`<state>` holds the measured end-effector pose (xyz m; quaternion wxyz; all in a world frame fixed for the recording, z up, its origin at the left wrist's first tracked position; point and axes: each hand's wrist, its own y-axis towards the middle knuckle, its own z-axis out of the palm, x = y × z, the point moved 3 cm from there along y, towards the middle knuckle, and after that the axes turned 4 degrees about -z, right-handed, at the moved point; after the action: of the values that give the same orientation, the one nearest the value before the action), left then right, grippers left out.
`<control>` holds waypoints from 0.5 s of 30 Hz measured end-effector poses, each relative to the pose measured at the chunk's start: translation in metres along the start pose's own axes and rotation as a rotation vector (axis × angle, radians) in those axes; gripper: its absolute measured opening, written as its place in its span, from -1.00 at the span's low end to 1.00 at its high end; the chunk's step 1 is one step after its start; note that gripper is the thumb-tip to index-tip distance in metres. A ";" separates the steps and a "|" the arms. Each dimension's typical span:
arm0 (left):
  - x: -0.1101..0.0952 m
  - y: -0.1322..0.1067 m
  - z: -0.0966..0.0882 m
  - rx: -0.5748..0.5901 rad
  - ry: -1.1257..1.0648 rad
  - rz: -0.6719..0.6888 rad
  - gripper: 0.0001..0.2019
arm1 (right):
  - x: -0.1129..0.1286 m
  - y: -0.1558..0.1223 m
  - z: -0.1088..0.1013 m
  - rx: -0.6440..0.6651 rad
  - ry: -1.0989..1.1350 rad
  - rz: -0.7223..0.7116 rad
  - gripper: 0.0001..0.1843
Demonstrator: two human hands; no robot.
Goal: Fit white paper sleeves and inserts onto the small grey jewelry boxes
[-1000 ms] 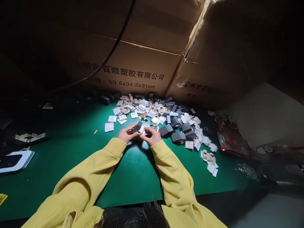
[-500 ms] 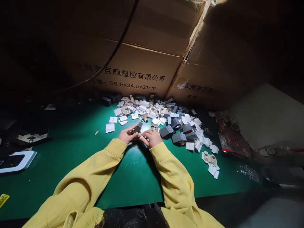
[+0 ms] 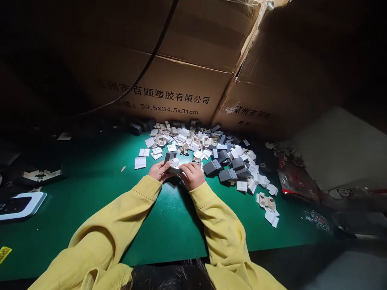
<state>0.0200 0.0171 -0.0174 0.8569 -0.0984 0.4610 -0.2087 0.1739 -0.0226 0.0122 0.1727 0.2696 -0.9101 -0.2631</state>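
Note:
Both my hands meet over the green table (image 3: 90, 201), sleeves yellow. My left hand (image 3: 157, 171) grips a small grey box (image 3: 169, 158) that stands open with a white insert showing inside. My right hand (image 3: 191, 174) has its fingers curled onto the same box from the right, pressing at its lower edge. Just beyond my hands lies a heap of small white cards and beige inserts (image 3: 181, 139). Several closed grey boxes (image 3: 225, 167) sit to the right of my right hand.
Large cardboard cartons (image 3: 169, 76) wall off the back of the table, with a black cable (image 3: 142, 72) across them. A white device (image 3: 19, 204) lies at the left edge. Red packaging (image 3: 294, 177) and loose white cards (image 3: 267, 207) lie to the right.
The grey box has turned from tilted to upright in my left hand and its white insert now shows. My right hand has shifted down against the box's lower edge.

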 end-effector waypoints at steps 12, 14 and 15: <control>0.004 0.002 -0.002 -0.003 0.146 0.101 -0.30 | -0.023 0.000 0.000 -0.038 0.401 0.173 -0.77; 0.006 0.002 0.000 0.019 0.169 0.127 -0.26 | -0.024 -0.001 0.001 -0.073 0.469 0.287 -0.76; 0.006 0.002 0.000 0.026 0.202 0.144 -0.23 | -0.024 -0.001 0.003 -0.074 0.489 0.346 -0.74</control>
<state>0.0239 0.0157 -0.0227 0.8200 -0.0322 0.5482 -0.1615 0.1921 -0.0084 0.0045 0.4386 0.1596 -0.8637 -0.1900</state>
